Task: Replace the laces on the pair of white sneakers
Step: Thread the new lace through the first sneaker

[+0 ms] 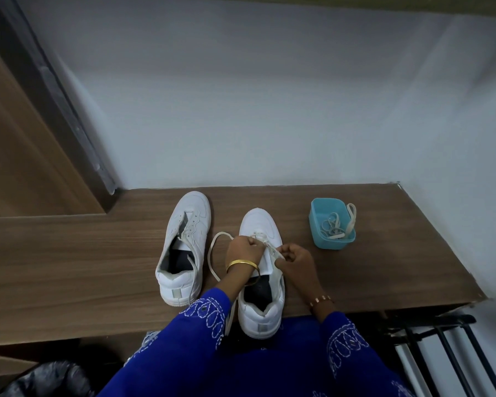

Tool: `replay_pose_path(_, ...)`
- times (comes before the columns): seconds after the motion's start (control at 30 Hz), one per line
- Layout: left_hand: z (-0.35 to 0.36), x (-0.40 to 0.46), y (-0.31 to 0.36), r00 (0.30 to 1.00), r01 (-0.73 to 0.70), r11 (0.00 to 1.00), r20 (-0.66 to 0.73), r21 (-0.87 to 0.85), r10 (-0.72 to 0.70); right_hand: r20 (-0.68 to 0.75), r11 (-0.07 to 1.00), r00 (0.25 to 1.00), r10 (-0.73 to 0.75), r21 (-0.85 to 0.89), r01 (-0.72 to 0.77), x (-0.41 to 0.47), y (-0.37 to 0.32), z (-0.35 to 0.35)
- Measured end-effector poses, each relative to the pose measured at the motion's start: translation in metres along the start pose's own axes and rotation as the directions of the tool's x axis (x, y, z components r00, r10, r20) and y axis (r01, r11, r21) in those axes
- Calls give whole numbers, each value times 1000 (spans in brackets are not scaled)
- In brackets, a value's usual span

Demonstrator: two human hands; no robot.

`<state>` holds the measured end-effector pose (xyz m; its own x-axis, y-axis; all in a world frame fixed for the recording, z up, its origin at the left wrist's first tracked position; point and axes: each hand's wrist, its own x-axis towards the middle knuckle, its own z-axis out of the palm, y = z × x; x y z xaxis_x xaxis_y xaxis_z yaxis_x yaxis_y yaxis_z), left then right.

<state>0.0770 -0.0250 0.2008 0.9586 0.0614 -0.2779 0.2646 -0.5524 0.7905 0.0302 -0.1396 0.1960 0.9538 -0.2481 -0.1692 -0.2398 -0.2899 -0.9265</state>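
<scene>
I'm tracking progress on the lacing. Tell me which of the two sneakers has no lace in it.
The left sneaker, standing untouched with bare eyelets. The right sneaker has a lace that both hands are working.

A brown wood-grain tabletop (98,267) runs along a pale wall. Two white sneakers stand on it, toes toward twelve o'clock: the left sneaker (184,247) at the centre and the right sneaker (262,282) just beside it at three o'clock, its heel at the near edge. A blue plastic tub (327,239) sits farther toward three o'clock.
</scene>
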Motion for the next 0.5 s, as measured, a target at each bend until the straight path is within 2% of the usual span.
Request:
replay_pose_path(0.23, -2, -1, -3, 1000, 24, 996, -2, -81, -25, 8, 1000, 1000, -1, 7, 1, 0, -1, 0)
replay_pose_path(0.5, -2, 0, -1, 996, -85, 992, 32, 93, 82, 13, 1000, 1000, 5, 1, -5, 0, -1, 3)
